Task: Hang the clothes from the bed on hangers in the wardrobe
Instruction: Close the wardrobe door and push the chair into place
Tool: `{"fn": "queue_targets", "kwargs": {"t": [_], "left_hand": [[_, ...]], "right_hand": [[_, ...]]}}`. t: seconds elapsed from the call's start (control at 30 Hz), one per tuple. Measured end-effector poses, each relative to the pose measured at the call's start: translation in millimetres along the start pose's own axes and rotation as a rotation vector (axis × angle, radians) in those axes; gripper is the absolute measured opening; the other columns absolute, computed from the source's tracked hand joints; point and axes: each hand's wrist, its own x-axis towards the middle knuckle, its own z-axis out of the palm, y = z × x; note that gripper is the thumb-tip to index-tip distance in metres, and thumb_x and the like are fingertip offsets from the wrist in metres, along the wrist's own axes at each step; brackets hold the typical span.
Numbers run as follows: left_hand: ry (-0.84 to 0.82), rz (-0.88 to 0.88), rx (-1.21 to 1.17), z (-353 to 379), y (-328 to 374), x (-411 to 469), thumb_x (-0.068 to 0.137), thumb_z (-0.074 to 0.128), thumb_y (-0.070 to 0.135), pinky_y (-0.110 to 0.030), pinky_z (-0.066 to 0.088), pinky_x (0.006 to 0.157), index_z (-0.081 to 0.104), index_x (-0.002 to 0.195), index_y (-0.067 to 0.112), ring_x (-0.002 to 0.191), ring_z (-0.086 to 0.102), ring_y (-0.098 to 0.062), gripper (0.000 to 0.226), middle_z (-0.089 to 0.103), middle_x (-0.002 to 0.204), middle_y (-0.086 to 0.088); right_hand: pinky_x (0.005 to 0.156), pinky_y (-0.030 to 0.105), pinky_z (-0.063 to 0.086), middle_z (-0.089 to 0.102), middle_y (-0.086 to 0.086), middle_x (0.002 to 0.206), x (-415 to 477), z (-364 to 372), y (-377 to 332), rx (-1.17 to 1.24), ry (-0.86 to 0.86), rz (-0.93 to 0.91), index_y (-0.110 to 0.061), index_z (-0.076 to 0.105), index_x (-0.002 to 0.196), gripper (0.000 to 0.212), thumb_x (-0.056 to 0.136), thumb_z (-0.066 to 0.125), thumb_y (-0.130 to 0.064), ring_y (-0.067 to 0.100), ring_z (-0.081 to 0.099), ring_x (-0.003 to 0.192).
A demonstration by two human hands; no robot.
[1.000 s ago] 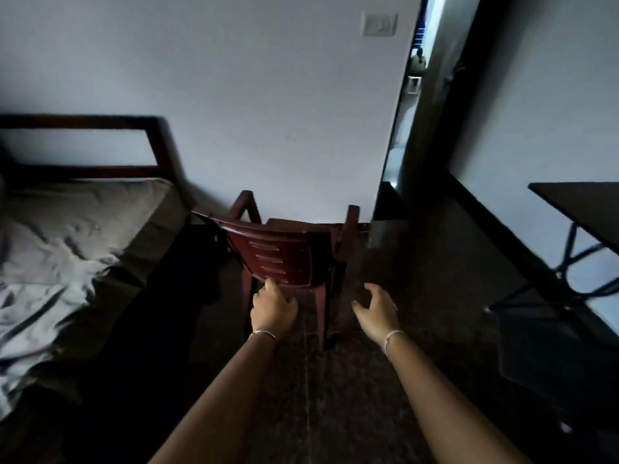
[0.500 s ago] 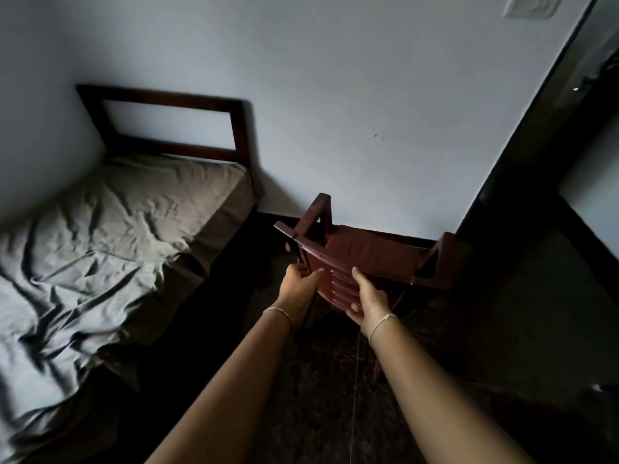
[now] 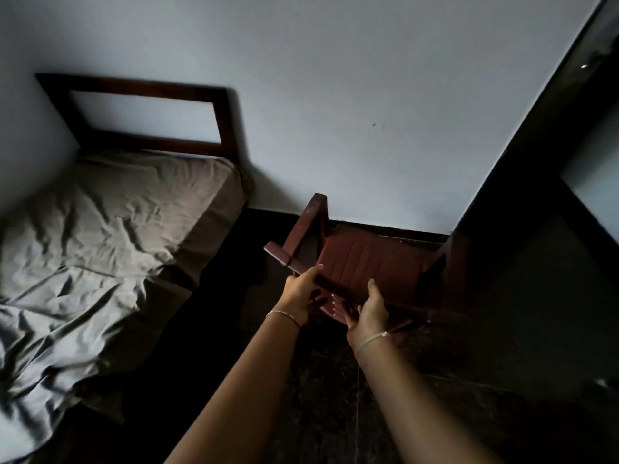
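A dark red plastic chair (image 3: 365, 259) stands against the white wall, its backrest toward me. My left hand (image 3: 299, 294) grips the top edge of the backrest on its left side. My right hand (image 3: 366, 311) grips the same edge a little to the right, thumb over the top. The bed (image 3: 110, 212) lies at the left with a crumpled grey sheet and a dark wooden headboard (image 3: 144, 112). I make out no separate garments on the sheet, and neither hangers nor a wardrobe are in view.
A dark doorway or door frame (image 3: 536, 145) runs up the right side. The floor (image 3: 335, 396) is dark stone, with a dim gap between bed and chair. The room is poorly lit.
My hands went from hovering near the chair's backrest to gripping its top edge. The view swung left, bringing more of the bed into sight and losing the table at the right.
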Motion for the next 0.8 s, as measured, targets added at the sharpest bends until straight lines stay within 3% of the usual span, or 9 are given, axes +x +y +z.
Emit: {"fn": "queue_targets", "kwargs": {"t": [0.07, 0.13, 0.27, 0.37, 0.43, 0.53, 0.6, 0.73, 0.8], "left_hand": [[-0.024, -0.033, -0.039, -2, 5, 9, 0.072, 0.079, 0.029, -0.029, 0.052, 0.054, 0.057, 0.118, 0.000, 0.085, 0.068, -0.027, 0.058, 0.067, 0.101, -0.016], [-0.045, -0.067, -0.064, -7, 9, 19, 0.071, 0.081, 0.027, -0.030, 0.053, 0.055, 0.056, 0.120, 0.001, 0.082, 0.069, -0.028, 0.061, 0.067, 0.102, -0.018], [-0.135, -0.173, -0.043, -9, 20, 33, 0.072, 0.081, 0.022, -0.030, 0.053, 0.053, 0.058, 0.118, 0.003, 0.076, 0.068, -0.026, 0.055, 0.067, 0.099, -0.016], [-0.196, -0.232, 0.010, -4, 27, 38, 0.077, 0.075, 0.012, -0.031, 0.052, 0.051, 0.059, 0.120, 0.001, 0.071, 0.065, -0.027, 0.047, 0.064, 0.088, -0.016], [-0.189, -0.240, 0.053, -2, 28, 43, 0.080, 0.066, 0.002, -0.031, 0.052, 0.048, 0.056, 0.118, -0.001, 0.072, 0.062, -0.028, 0.040, 0.060, 0.089, -0.018], [-0.228, -0.282, 0.075, -3, 31, 45, 0.082, 0.058, -0.001, -0.028, 0.051, 0.044, 0.058, 0.093, 0.001, 0.070, 0.057, -0.025, 0.011, 0.055, 0.080, -0.016], [-0.270, -0.308, 0.092, -5, 33, 47, 0.083, 0.057, -0.001, -0.029, 0.051, 0.046, 0.056, 0.079, 0.003, 0.069, 0.056, -0.024, 0.005, 0.054, 0.078, -0.014], [-0.335, -0.332, 0.092, -5, 35, 42, 0.083, 0.058, 0.000, -0.034, 0.053, 0.051, 0.059, 0.082, 0.001, 0.072, 0.061, -0.029, 0.002, 0.059, 0.083, -0.018], [-0.363, -0.345, 0.075, -2, 35, 34, 0.085, 0.056, -0.001, -0.033, 0.054, 0.048, 0.057, 0.079, 0.001, 0.070, 0.060, -0.028, 0.007, 0.059, 0.079, -0.017]], "right_hand": [[0.085, 0.036, 0.052, 0.062, 0.009, 0.095, -3, 4, -2, 0.012, 0.071, -0.023, -0.003, 0.055, 0.111, 0.034, 0.093, 0.059, -0.032, 0.020, 0.062, 0.082], [0.073, 0.031, 0.050, 0.056, 0.004, 0.085, -4, 9, -3, 0.036, 0.134, -0.037, -0.008, 0.055, 0.103, 0.017, 0.095, 0.055, -0.022, 0.012, 0.054, 0.072], [0.056, 0.029, 0.047, 0.055, 0.006, 0.082, -9, 21, -3, 0.067, 0.197, -0.057, -0.007, 0.056, 0.088, 0.009, 0.093, 0.052, -0.012, 0.015, 0.055, 0.070], [0.061, 0.036, 0.054, 0.053, 0.011, 0.082, -6, 24, -7, 0.096, 0.216, -0.062, -0.002, 0.054, 0.085, 0.004, 0.088, 0.051, -0.004, 0.021, 0.056, 0.072], [0.075, 0.042, 0.056, 0.051, 0.012, 0.084, 2, 22, -8, 0.127, 0.210, -0.066, 0.000, 0.053, 0.083, 0.004, 0.086, 0.050, 0.000, 0.024, 0.055, 0.075], [0.095, 0.051, 0.050, 0.049, 0.014, 0.089, 6, 23, -9, 0.162, 0.225, -0.076, 0.001, 0.050, 0.081, 0.006, 0.087, 0.049, 0.002, 0.028, 0.053, 0.080], [0.096, 0.052, 0.049, 0.049, 0.017, 0.092, 6, 25, -7, 0.170, 0.234, -0.089, 0.002, 0.050, 0.083, 0.005, 0.088, 0.048, 0.003, 0.031, 0.054, 0.082], [0.091, 0.048, 0.052, 0.050, 0.018, 0.097, 3, 21, -7, 0.171, 0.250, -0.110, 0.002, 0.051, 0.085, 0.004, 0.088, 0.048, 0.002, 0.031, 0.055, 0.083], [0.090, 0.047, 0.052, 0.051, 0.020, 0.103, -3, 17, -8, 0.183, 0.262, -0.116, 0.003, 0.052, 0.088, 0.003, 0.088, 0.049, 0.002, 0.034, 0.057, 0.093]]}}
